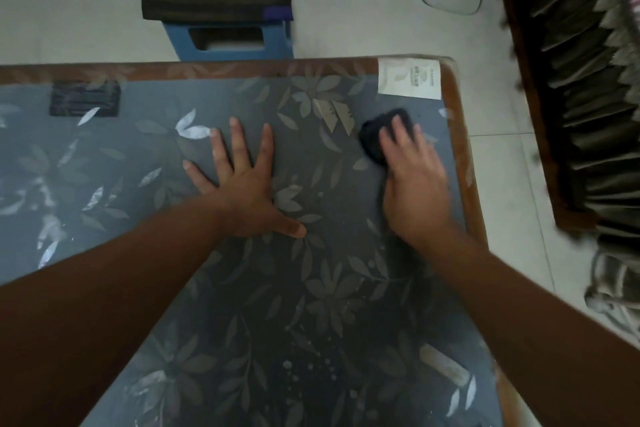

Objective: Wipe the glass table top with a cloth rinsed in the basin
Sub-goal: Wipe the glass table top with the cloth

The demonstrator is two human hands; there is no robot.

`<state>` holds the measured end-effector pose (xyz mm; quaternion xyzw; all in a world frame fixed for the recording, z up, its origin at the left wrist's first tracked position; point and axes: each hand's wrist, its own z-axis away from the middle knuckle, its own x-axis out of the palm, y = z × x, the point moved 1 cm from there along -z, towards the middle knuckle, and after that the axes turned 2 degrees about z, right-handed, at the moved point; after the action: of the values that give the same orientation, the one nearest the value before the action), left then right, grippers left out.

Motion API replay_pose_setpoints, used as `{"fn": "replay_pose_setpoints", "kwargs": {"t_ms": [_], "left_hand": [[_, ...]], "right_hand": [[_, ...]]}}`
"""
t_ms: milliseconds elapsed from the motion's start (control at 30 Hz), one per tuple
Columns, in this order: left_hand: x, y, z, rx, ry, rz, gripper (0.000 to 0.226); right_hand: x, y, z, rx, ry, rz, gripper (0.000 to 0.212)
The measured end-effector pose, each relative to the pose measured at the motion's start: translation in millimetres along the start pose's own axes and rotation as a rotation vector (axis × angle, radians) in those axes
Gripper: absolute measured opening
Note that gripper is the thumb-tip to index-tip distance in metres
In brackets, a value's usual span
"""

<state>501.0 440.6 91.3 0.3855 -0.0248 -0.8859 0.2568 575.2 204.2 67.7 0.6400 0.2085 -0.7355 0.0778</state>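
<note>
The left hand [242, 184] is laid flat on the glass table top [311, 288], fingers [239, 142] straight and spread wide apart, thumb out toward the near side, nothing held; a brace is judged to be its job. Over at the far right, the cloth [372, 140] is found: a small dark wad on the glass, just inside the wooden frame [457, 149] and just near of the white label [408, 78] at the corner. It is covered by the right hand [415, 191], whose fingers [398, 135] are laid close together over the top of it and pressed down. The hand is blurred, so it cannot be told whether the thumb is tucked under the wad. The cloth is judged soft, light and limp, probably damp, so it would be bunched easily and dragged rather than rolled. It is best held from above, with flat fingers across the middle, so that no loose edge is left trailing. The glass is judged hard, smooth and slippery when wet, and breakable, so steady pressure would be called for, not a lean of full weight. The basin is not in view. Beyond the far edge a blue stool [228, 42] is seen on the tiled floor.
</note>
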Motion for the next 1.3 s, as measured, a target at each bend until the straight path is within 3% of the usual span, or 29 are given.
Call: {"fn": "replay_pose_setpoints", "kwargs": {"t_ms": [133,167,267,333,433,533,633,700,767,900,967,1133,1300], "left_hand": [[1,-1,2,0.009,0.026,-0.008,0.159],[2,-2,2,0.016,0.033,-0.007,0.158],[4,-5,2,0.035,0.070,-0.001,0.155],[6,-7,4,0.046,0.113,0.002,0.151],[15,-10,12,0.083,0.209,0.015,0.138],[30,-8,31,0.100,0.378,-0.007,0.110],[47,-5,51,0.124,0.476,-0.043,0.091],[56,-8,57,0.096,0.404,-0.024,0.101],[62,-14,59,0.082,0.300,-0.008,0.112],[66,-19,56,0.100,0.251,0.008,0.119],[68,-20,56,0.106,0.256,0.017,0.120],[72,-22,52,0.108,0.204,0.017,0.120],[68,-20,52,0.089,0.128,0.001,0.120]], "right_hand": [[1,1,53,-0.266,-0.155,0.024,0.073],[-4,11,42,-0.254,-0.145,0.043,0.073],[-20,25,0,0.054,-0.063,0.043,0.068],[-18,9,0,0.151,-0.046,0.007,0.069],[3,-30,57,-0.079,-0.077,0.027,0.070],[5,-29,84,-0.283,-0.165,0.029,0.068],[-5,-4,43,-0.029,-0.095,-0.008,0.064],[-6,-3,24,0.140,-0.041,-0.017,0.063],[1,-25,39,0.159,-0.018,0.012,0.064],[6,-41,101,-0.117,-0.120,0.044,0.064],[0,-23,85,-0.167,-0.164,0.088,0.065],[4,-42,7,0.092,-0.015,0.024,0.065],[19,-61,91,-0.331,-0.121,0.031,0.070]]}}
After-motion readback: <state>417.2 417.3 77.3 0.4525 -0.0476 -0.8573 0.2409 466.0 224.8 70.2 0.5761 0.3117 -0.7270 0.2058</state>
